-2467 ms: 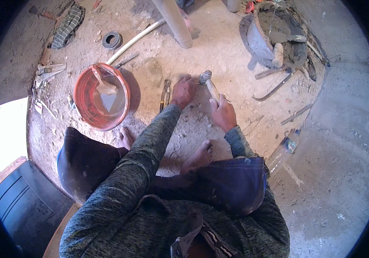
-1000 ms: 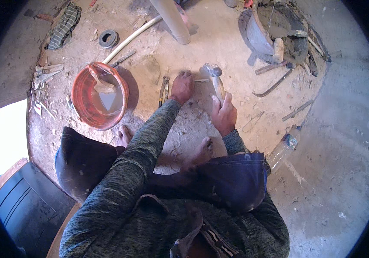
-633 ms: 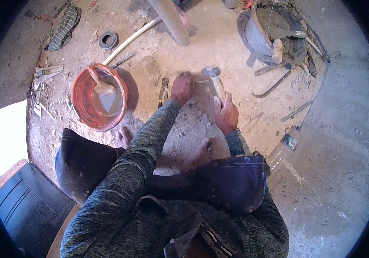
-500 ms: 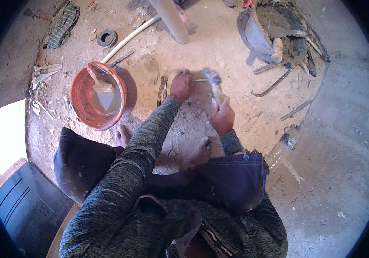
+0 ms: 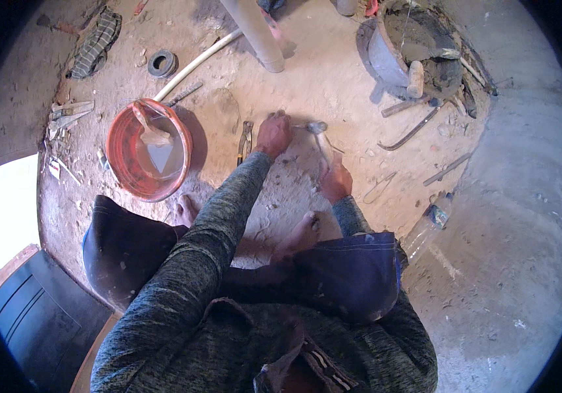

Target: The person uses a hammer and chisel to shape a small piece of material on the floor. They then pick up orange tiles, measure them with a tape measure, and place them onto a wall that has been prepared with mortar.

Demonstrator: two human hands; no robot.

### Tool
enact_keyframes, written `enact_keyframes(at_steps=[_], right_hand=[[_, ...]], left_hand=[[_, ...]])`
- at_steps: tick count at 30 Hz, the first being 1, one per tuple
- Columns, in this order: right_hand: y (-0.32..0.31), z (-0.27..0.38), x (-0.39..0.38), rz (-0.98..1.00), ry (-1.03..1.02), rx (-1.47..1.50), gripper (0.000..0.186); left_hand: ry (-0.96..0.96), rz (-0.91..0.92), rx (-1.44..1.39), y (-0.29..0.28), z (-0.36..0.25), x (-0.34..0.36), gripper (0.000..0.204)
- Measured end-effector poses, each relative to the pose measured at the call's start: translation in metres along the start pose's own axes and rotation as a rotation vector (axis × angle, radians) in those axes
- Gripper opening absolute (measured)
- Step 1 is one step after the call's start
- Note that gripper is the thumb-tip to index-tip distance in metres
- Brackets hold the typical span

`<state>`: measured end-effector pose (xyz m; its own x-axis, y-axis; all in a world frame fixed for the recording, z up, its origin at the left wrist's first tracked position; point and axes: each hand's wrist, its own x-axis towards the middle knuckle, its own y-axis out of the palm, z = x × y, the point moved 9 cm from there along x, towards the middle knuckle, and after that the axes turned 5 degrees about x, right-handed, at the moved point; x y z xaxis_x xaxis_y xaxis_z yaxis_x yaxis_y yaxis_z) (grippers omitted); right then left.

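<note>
My right hand [image 5: 337,181] is closed round the pale handle of a hammer [image 5: 317,127]. The hammer's head is low over the dusty ground, just right of my left hand [image 5: 274,134]. That hand is closed, with its knuckles up, on a thin piece [image 5: 299,126] that pokes out toward the hammer head. Its kind is too small to make out, and my fingers hide the rest. Pincers [image 5: 245,141] with dark-and-yellow handles lie just left of my left hand. To the right of the hammer lies a bent wire [image 5: 380,187].
An orange bucket [image 5: 114,141] with a trowel [image 5: 153,135] and greyish liquid stands left. A grey pipe [image 5: 254,36] rises at the top. At far right is a basin [image 5: 386,56] of mortar, near a curved bar [image 5: 412,131] and a plastic bottle [image 5: 430,223].
The hammer head has come down slightly and moved a little left, toward the thin piece. My right hand has shifted slightly down. My left hand stays nearly in place.
</note>
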<state>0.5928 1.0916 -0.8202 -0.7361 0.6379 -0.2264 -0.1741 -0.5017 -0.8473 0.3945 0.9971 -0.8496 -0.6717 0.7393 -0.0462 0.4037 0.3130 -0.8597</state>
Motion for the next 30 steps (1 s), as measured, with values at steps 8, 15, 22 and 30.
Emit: enact_keyframes(at_steps=[8,15,22,30], right_hand=[[-0.035,0.017,0.012,-0.001,0.083,0.161,0.05],[-0.01,0.001,0.01,0.031,0.077,-0.033,0.05],[-0.044,0.035,0.018,-0.07,0.02,0.155,0.05],[-0.006,-0.001,0.021,0.073,0.138,0.001,0.049]], left_hand=[[-0.009,-0.009,-0.025,0.003,0.014,0.0,0.017],[-0.005,-0.001,-0.017,0.005,0.001,0.007,0.02],[0.021,-0.034,0.025,0.003,0.013,0.011,0.019],[0.041,-0.105,-0.016,-0.008,0.006,0.011,0.017]])
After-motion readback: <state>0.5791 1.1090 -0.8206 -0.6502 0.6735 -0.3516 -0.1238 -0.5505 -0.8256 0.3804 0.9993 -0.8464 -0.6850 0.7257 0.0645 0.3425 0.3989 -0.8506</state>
